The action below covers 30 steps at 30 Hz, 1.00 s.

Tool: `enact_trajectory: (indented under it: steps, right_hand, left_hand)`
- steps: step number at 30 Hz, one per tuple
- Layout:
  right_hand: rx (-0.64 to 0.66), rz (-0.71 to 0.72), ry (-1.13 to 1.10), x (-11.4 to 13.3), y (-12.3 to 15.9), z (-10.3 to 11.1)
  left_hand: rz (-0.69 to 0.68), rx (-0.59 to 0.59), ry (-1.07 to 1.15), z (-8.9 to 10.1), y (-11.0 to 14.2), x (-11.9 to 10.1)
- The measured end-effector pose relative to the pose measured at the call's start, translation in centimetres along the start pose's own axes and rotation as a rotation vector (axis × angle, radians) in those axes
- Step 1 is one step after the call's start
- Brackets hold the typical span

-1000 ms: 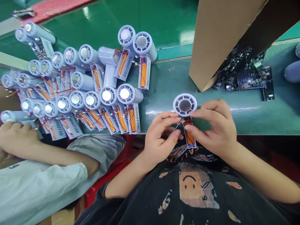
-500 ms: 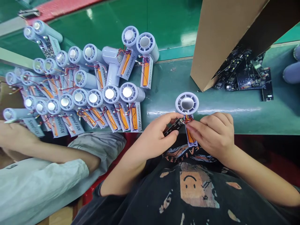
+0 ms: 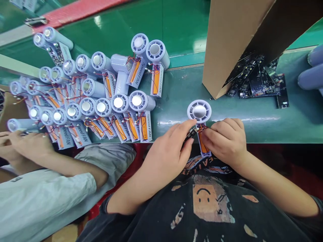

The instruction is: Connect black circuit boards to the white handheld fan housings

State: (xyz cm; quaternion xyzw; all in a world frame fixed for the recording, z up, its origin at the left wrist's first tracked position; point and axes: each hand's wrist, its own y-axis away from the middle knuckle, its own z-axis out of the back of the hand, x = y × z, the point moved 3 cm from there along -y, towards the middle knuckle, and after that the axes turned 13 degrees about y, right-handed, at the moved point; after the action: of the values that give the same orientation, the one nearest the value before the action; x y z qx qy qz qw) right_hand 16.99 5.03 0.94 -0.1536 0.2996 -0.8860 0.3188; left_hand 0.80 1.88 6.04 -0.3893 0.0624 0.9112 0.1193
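The left hand pinches a stiff, fragile circuit board at its edge; the right hand presses close around the wired battery strip of a light fan.

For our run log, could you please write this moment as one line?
left hand: pinches black circuit board | right hand: grips open handle of handheld fan | nearby: orange battery, red wires
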Motion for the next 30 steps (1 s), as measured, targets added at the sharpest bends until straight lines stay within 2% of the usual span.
enact_trajectory:
  steps: [9, 11, 14, 17, 21, 23, 25, 28, 30]
  right_hand:
    - [0.168, 0.242, 0.100, -0.5, -1.6, 0.6]
    - [0.217, 0.238, 0.107, -0.5, -1.9, 0.7]
    - [0.265, 0.240, 0.119, -0.2, -2.2, 1.0]
    - [0.282, 0.283, 0.151, 0.0, -2.3, 1.2]
    - [0.246, 0.360, 0.161, -0.3, -2.2, 1.3]
    - [0.230, 0.385, 0.142, -0.6, -2.0, 1.3]
    - [0.217, 0.399, 0.113, -0.9, -1.9, 1.2]
    - [0.112, 0.399, 0.047, -1.1, -1.6, 1.1]
    - [0.072, 0.368, -0.043, -1.2, -1.3, 0.9]
  left_hand:
    - [-0.045, -0.081, -0.041, 0.1, -0.3, 0.4]
    - [-0.027, -0.048, -0.017, 0.5, -0.2, 0.1]
    - [0.048, 0.079, 0.046, 1.2, -0.6, -0.1]
    - [0.160, 0.201, 0.253, 1.6, -1.4, 0.9]
    - [0.255, 0.186, 0.479, 1.4, -2.1, 2.7]
    - [0.221, 0.155, 0.443, 1.5, -2.1, 2.7]
    - [0.145, 0.155, 0.304, 1.8, -2.0, 2.2]
    - [0.061, 0.165, 0.091, 2.4, -2.1, 1.2]
    - [0.048, 0.169, 0.052, 2.6, -2.3, 0.9]
